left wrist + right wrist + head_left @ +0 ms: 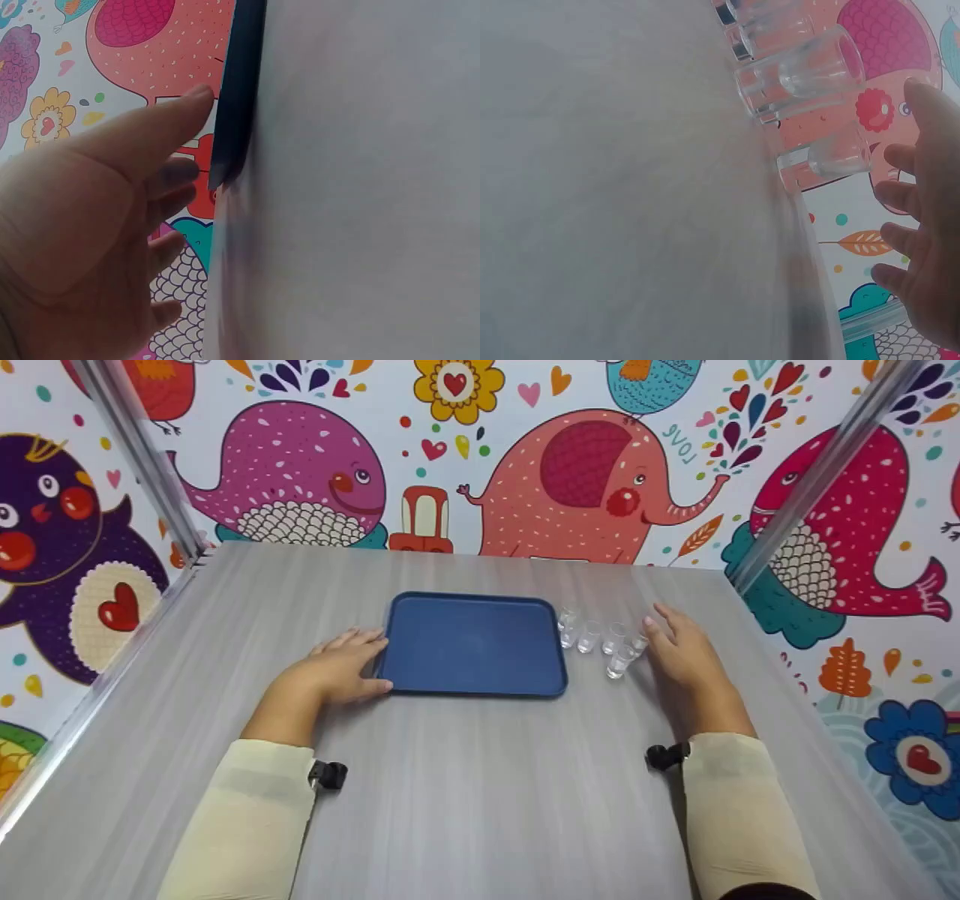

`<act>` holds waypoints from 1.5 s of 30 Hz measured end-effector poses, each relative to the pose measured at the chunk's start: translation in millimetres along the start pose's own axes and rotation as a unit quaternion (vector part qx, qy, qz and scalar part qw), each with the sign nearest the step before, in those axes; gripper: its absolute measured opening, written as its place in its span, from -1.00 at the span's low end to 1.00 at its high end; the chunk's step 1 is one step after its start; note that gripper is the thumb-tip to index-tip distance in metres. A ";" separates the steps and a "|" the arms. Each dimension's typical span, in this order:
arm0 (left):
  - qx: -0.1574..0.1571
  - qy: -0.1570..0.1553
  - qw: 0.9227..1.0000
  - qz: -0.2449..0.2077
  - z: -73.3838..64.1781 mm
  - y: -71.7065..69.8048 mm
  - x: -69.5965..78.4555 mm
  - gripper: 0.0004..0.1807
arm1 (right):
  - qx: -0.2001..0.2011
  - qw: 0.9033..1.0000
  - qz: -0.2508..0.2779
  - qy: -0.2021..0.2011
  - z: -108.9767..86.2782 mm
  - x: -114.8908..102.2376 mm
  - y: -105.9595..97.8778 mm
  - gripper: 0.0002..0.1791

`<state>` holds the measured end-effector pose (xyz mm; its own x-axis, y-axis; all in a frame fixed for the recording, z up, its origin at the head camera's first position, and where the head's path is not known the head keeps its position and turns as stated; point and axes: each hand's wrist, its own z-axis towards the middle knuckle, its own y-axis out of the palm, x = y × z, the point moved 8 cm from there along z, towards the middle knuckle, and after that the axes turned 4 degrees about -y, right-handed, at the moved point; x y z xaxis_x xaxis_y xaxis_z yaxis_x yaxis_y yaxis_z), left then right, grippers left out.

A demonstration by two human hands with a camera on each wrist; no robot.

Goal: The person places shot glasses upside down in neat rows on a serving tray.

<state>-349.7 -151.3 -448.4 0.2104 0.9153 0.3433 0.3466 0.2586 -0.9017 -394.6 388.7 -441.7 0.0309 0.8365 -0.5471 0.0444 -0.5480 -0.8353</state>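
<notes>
A blue rectangular tray (476,645) lies flat on the table. At its left edge is my left hand (341,664), with the thumb near the tray's front left corner; in the left wrist view that hand (97,202) has its fingers loosely extended beside the tray's end (238,90). Several small clear shot glasses (588,637) stand upright to the right of the tray. Just right of the rightmost glasses is my right hand (684,652), its fingers relaxed. The right wrist view shows a gap between these fingers and the nearest shot glass (829,157).
The grey wood-grain table (480,795) reaches back to a wall (465,457) printed with cartoon animals. Metal posts (817,472) rise at the back corners. A small black camera (330,774) is strapped on the left sleeve, another (666,757) on the right.
</notes>
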 end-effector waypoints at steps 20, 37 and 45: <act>-0.025 0.029 0.999 -0.022 8.2 6.5 5.7 -0.09 | -0.031 0.988 0.148 0.018 7.8 19.0 19.0 -0.12; -0.023 0.040 0.999 -0.018 7.8 5.2 9.3 -0.11 | 0.031 0.996 0.083 0.002 9.2 19.1 20.7 -0.41; -0.024 0.032 0.999 -0.021 8.2 5.8 7.3 -0.10 | 0.034 0.981 0.178 0.062 4.3 13.9 12.8 -0.37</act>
<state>-353.6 -140.6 -453.3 0.2529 0.8816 0.3984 0.4002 0.2795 -0.8727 -397.9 393.3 -460.2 0.1545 0.5824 -0.7981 -0.0576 -0.8011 -0.5958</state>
